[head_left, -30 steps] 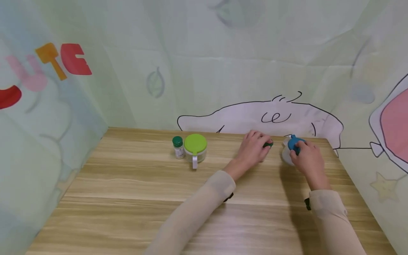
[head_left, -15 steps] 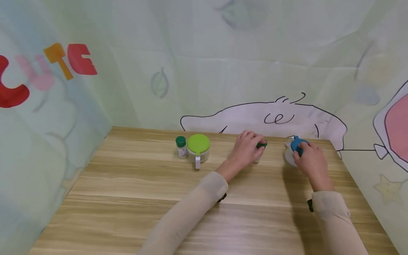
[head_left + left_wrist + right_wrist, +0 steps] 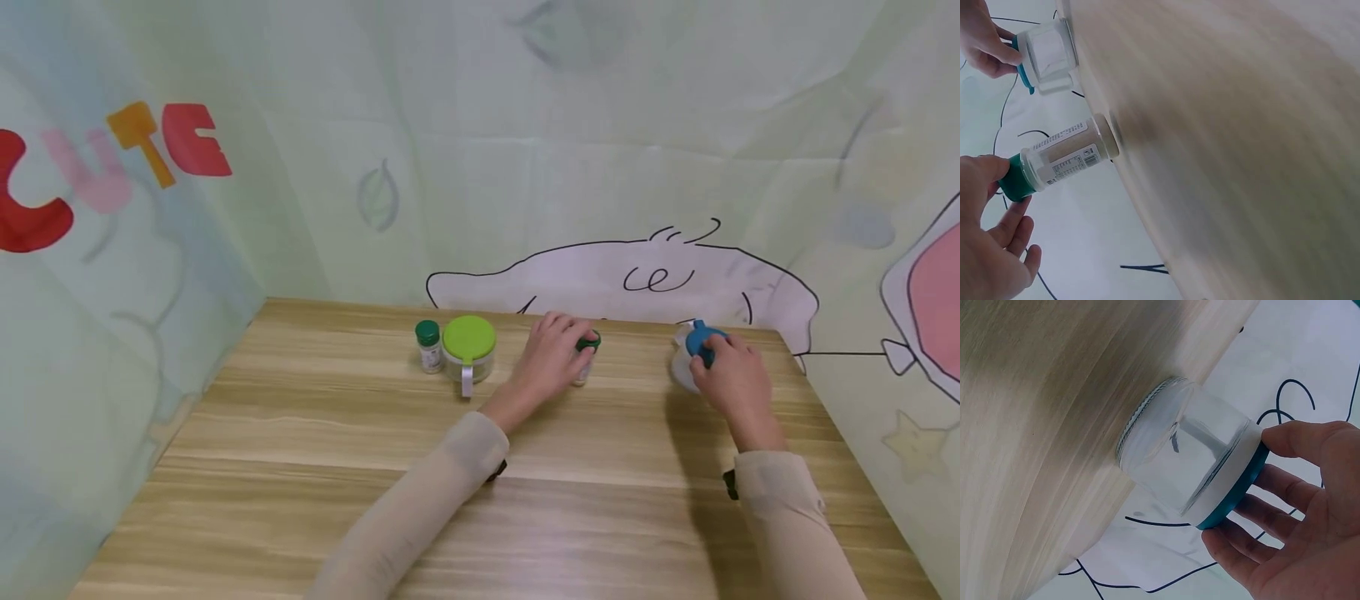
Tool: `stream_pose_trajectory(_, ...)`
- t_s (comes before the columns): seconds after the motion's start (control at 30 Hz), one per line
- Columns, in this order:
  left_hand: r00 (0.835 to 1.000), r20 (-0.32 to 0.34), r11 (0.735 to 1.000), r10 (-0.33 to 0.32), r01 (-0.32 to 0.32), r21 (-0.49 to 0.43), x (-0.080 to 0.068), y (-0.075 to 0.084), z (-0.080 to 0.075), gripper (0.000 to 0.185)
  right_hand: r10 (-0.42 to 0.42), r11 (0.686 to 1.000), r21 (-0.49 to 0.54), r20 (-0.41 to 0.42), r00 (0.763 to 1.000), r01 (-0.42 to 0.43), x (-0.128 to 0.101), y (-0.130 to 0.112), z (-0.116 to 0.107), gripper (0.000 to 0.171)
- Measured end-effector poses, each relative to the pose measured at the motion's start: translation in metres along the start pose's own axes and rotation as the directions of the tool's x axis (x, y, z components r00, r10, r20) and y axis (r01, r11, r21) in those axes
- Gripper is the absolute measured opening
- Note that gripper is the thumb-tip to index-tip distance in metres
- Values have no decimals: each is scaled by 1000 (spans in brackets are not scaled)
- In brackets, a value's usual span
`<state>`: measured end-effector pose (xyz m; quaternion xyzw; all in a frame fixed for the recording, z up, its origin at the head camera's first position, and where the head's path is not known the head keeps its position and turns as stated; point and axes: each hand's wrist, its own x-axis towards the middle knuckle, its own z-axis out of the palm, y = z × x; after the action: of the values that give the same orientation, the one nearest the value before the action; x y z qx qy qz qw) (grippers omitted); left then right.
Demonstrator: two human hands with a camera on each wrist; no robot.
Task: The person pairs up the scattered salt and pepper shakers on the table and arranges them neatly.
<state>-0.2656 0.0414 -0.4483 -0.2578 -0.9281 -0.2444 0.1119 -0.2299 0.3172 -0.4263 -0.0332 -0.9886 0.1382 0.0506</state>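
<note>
My left hand [image 3: 551, 354] pinches the green cap of a spice bottle [image 3: 1069, 155] between thumb and fingers. The bottle has a printed label, and its base is right at the table top in the left wrist view. Farther right, my right hand [image 3: 733, 379] grips the blue lid of a clear glass seasoning jar [image 3: 1179, 450] from above, thumb on one side and fingers on the other. That jar stands close to the table's back edge, and its clear handle [image 3: 682, 333] points to the back.
Left of my left hand, a glass jar with a lime-green lid [image 3: 469, 337] stands with its handle toward me. Beside it is another green-capped spice bottle [image 3: 430, 348]. A printed cloth wall [image 3: 487, 208] rises behind the wooden table [image 3: 360, 433].
My left hand has moved left with the spice bottle, away from the blue-lidded jar. My right hand stays on the blue lid. The head view has shifted slightly.
</note>
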Motion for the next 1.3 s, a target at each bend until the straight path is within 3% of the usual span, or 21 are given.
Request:
stream_pose_trajectory(0.3, 1000, 2, 999, -26, 26, -22, -7, -15, -7, 21, 18, 1000, 2, 3, 1000, -18, 0, -1, 1, 45)
stream_pose_trajectory(0.57, 1000, -18, 999, -5, 4, -42, -12, -25, -9, 20, 14, 1000, -9, 5, 1000, -14, 1, 0, 1, 45)
stream_pose_trajectory(0.73, 1000, -31, 998, 1, -3, -65, -15, -25, -9, 19, 4, 1000, -11, -2, 1000, -4, 0, 0, 1, 45)
stream_pose_trajectory(1.03, 1000, -21, 1000, 14, -14, 16, -18, -23, -9, 19, 2, 1000, -8, -3, 1000, -2, 0, 1, 1, 45)
stream_pose_trajectory(1.3, 1000, -12, 999, 15, -14, 29, -20, -23, -9, 21, -8, 1000, -13, 1, 1000, 8, -1, -1, 0, 45)
